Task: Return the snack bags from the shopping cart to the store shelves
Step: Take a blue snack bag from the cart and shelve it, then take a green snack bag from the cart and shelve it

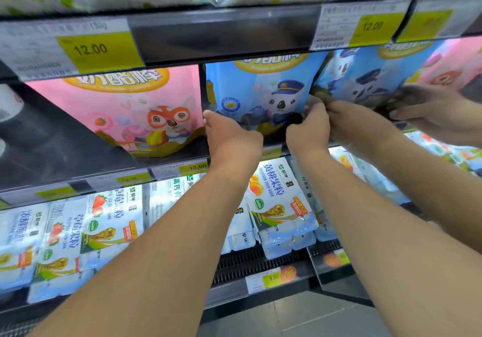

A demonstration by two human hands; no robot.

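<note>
Blue koala bag (257,94) upright btwn L hand (229,134) & R hand (309,128), both gripping.

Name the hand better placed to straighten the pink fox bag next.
Left. The left hand grips the blue koala bag at its corner right beside the pink fox bag; the right hand sits on the far side.
</note>
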